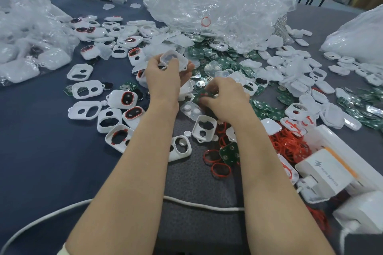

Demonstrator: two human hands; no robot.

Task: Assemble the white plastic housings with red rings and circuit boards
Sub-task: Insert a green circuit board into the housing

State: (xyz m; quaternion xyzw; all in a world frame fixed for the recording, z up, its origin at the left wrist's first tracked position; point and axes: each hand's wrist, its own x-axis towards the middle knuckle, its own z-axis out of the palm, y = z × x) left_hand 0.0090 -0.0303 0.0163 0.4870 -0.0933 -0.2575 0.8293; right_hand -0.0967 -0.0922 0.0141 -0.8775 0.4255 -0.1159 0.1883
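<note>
My left hand holds a white plastic housing up off the table, fingers curled round its edge. My right hand reaches down into the pile and pinches a green circuit board with red on it. More green circuit boards lie heaped beyond both hands. Loose red rings are piled to the right of my right forearm, with two rings nearer. Empty white housings and housings fitted with red rings lie on the dark table to the left.
A large clear plastic bag stands behind the boards, with more bags at far left and far right. White chargers and a box sit at the right edge. A white cable runs across the table under my forearms.
</note>
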